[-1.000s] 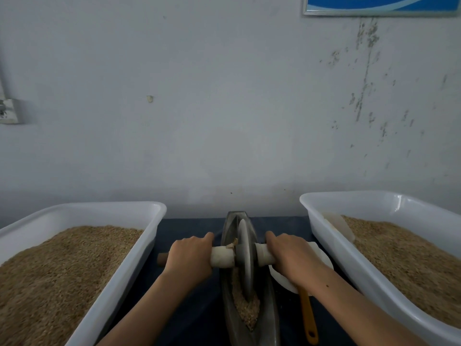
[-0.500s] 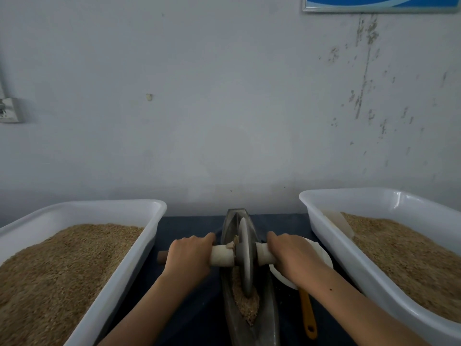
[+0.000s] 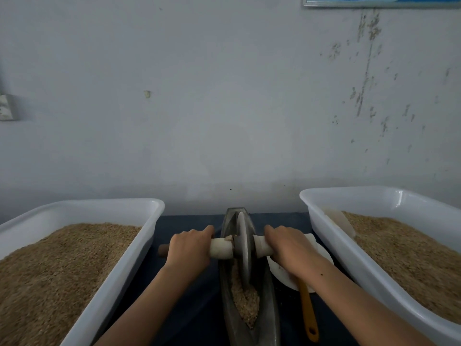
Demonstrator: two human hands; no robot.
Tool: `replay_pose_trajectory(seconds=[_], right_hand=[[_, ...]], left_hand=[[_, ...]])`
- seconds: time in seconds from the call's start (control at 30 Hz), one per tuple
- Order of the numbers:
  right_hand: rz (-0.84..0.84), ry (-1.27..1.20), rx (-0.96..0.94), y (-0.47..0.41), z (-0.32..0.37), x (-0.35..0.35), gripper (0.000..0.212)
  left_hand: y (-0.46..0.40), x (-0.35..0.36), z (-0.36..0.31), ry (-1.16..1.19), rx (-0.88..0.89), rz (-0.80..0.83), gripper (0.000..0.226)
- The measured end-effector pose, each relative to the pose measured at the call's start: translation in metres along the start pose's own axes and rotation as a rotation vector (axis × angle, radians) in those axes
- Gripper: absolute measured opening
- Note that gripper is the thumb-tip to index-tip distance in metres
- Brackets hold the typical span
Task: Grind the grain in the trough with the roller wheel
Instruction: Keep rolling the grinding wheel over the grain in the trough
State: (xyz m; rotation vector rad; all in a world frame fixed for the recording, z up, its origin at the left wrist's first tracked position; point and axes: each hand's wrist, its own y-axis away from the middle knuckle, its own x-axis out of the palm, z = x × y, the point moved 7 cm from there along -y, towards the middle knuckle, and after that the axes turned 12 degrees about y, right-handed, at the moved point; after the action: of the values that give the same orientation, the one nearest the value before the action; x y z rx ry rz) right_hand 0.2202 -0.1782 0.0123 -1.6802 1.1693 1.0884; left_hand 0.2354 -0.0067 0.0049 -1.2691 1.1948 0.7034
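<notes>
Nearest, at 6 o'clock, the trough [image 3: 272, 318] runs away from the person along the dark bench [image 3: 189, 295]. The grain [image 3: 245, 302] is heaped in its near end and looks coarse, with whole kernels plain on the pile, so I judge the grinding well short of done: this near heap is yet to be rolled fine.

Just beyond, the wheel [image 3: 243, 248] stands upright in the groove about mid-trough, its lower edge in the grain. The left hand [image 3: 189, 249] is curled round the axle handle at the wheel's 9 o'clock, and the right hand [image 3: 287, 248] is wrapped round the handle at its 3 o'clock. Pale wrapping covers the axle [image 3: 220, 248] next to the wheel.

At 4 o'clock from the wheel a white plate [image 3: 324, 260] lies under the right forearm, with a yellow-handled tool [image 3: 308, 313] resting on it; the tool's head is hidden by the arm. White tubs of grain sit at 9 o'clock [image 3: 124, 263] and 3 o'clock [image 3: 331, 236], both cut off by the frame edges.

The trough's floor under and beyond the wheel is hidden, so how fine the grain is there cannot be told. The right end of the axle is covered by the hand. The trough's near tip is cut off at the bottom edge.
</notes>
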Motion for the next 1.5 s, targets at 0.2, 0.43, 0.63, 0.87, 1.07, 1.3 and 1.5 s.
replay_pose_trajectory(seconds=[0.2,0.43,0.63,0.87,1.07,1.3,1.5], right_hand=[[0.036,-0.018,-0.013,0.007,0.001,0.004,0.028],[0.052,0.020,-0.004,0.013,0.002,0.009,0.039],[-0.011,0.009,-0.013,0.007,0.003,0.003,0.025],[-0.020,0.009,-0.012,0.002,0.002,0.001,0.023],[0.092,0.004,-0.021,0.011,0.003,0.005,0.037],[0.070,0.005,-0.010,0.009,0.003,0.000,0.027],[0.052,0.010,0.033,-0.010,0.000,-0.002,0.028]], left_hand=[[0.011,-0.001,-0.003,0.021,0.036,0.020,0.035],[0.022,-0.001,-0.003,0.023,0.058,-0.002,0.037],[0.013,-0.002,0.000,0.024,0.015,-0.027,0.036],[0.006,0.000,0.002,-0.001,-0.007,-0.010,0.038],[0.011,0.002,0.001,-0.035,0.057,0.077,0.036],[0.006,0.004,0.005,-0.018,0.024,0.030,0.035],[-0.011,0.005,0.007,0.008,-0.013,0.000,0.035]])
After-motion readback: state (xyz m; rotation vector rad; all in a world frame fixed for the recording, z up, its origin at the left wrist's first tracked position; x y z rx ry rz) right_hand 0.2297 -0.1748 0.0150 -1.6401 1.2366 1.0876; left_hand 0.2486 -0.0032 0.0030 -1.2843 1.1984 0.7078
